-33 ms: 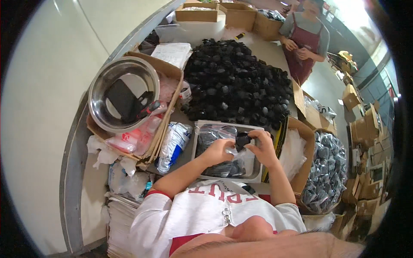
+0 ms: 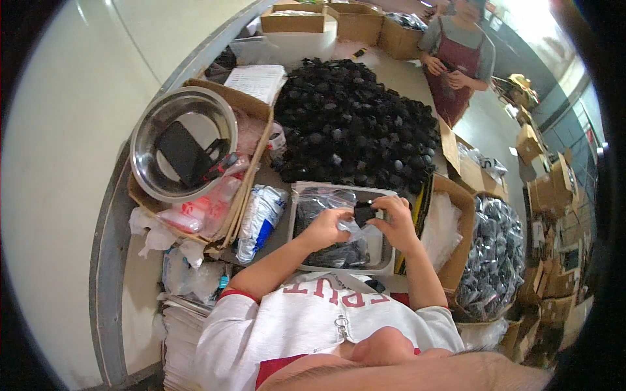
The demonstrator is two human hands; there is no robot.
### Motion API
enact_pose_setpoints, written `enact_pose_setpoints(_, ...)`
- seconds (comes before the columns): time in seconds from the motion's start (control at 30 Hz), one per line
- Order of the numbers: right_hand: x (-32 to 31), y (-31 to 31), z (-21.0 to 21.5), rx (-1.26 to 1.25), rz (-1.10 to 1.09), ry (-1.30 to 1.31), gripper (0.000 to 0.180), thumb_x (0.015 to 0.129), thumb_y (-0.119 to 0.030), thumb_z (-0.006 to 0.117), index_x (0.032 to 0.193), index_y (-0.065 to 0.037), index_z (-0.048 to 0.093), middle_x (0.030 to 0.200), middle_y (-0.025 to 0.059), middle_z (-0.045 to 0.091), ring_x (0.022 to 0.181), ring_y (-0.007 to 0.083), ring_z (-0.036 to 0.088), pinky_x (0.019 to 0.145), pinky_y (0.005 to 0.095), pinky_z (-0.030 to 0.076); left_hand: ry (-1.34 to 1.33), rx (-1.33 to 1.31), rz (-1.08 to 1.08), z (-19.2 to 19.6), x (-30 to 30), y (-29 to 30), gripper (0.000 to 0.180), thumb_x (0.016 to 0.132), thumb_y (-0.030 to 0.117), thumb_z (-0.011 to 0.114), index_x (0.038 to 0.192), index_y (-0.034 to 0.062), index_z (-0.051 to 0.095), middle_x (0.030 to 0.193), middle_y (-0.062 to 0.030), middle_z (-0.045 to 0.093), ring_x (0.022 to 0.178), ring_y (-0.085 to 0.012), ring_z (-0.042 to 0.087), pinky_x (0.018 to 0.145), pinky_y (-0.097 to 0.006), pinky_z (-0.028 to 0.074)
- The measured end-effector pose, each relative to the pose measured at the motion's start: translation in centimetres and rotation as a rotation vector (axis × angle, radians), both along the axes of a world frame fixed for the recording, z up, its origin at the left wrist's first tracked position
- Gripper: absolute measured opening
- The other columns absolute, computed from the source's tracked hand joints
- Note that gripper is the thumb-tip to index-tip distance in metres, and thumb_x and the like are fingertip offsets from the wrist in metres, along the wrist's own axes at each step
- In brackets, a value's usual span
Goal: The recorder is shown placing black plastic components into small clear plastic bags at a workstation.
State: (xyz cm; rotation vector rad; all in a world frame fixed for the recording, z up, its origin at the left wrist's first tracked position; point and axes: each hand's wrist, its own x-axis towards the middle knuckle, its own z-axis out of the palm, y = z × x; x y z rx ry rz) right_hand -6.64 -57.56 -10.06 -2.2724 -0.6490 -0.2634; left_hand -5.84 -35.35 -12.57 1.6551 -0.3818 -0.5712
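Observation:
My left hand (image 2: 328,228) is closed on the edge of a small clear plastic bag (image 2: 353,232). Between the thumb and fingers of my right hand (image 2: 396,220) is a small black plastic part (image 2: 364,212), at the bag's upper side. Whether the part is partly inside the bag I cannot tell. Both hands are above a grey metal tray (image 2: 390,253), in which dark parts in clear bags (image 2: 318,207) lie. Beyond the tray spreads a large pile of black parts (image 2: 355,124).
To the left, a steel bowl (image 2: 138,163) with black pieces and a red-handled tool rests on a cardboard box (image 2: 261,146). A blue-and-white pack (image 2: 261,218) lies beside the tray. Bagged parts (image 2: 492,257) fill a container at right. A co-worker (image 2: 456,58) stands at far right.
My right hand and the black part have shifted slightly, with the part closer to the bag. The whole view has moved a little. A dark item now shows at the co-worker's hands.

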Motion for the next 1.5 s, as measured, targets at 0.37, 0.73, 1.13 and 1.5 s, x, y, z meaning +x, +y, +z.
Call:
enact_pose_setpoints(0.37, -3.0, 1.8, -0.4, -0.292, 0.135, -0.183, 0.019, 0.076, -0.022, 0.067, 0.094, -0.018, 0.069, 0.097, -0.0002, 0.064, 0.093, 0.0173, 0.056, 0.085, 0.042, 0.03, -0.175, -0.075, 0.001, -0.8, -1.5, -0.8, 0.069, 0.061, 0.01, 0.067, 0.125, -0.0086, 0.05, 0.13, -0.0234, 0.052, 0.122, -0.0286, 0.051, 0.104, -0.033, 0.037)
enact_pose_setpoints(0.73, 6.5, -6.3, -7.3, -0.033, -0.318, 0.261, 0.03, 0.082, -0.001, 0.055, 0.11, -0.003, 0.064, 0.113, 0.0194, 0.061, 0.106, 0.0329, 0.058, 0.092, 0.0398, 0.046, 0.117, -0.174, -0.004, -4.0, -2.1, 0.4, 0.062, 0.068, -0.003, 0.053, 0.129, -0.0067, 0.05, 0.126, -0.0164, 0.057, 0.121, -0.0216, 0.052, 0.089, -0.029, 0.047)
enact_pose_setpoints(1.13, 7.1, -9.0, -10.9, -0.449, -0.726, 0.56, 0.047, 0.084, -0.014, 0.057, 0.127, -0.01, 0.039, 0.119, 0.0321, 0.046, 0.106, 0.0463, 0.053, 0.09, 0.0482, 0.046, 0.356, -0.375, 0.236, -4.7, 0.8, 3.6, 0.051, 0.074, -0.005, 0.054, 0.125, -0.0036, 0.056, 0.118, -0.0132, 0.061, 0.101, -0.0134, 0.059, 0.072, -0.022, 0.048)
enact_pose_setpoints(1.5, -0.5, -2.0, -3.1, 1.416, 0.2, 0.7, 0.027, 0.085, -0.006, 0.062, 0.106, -0.009, 0.045, 0.105, 0.009, 0.055, 0.098, 0.0237, 0.057, 0.088, 0.0383, 0.046, 0.17, -0.265, -0.013, -1.1, 0.0, -1.2, 0.054, 0.07, -0.003, 0.055, 0.124, -0.004, 0.056, 0.121, -0.0124, 0.06, 0.115, -0.0183, 0.054, 0.087, -0.03, 0.048)
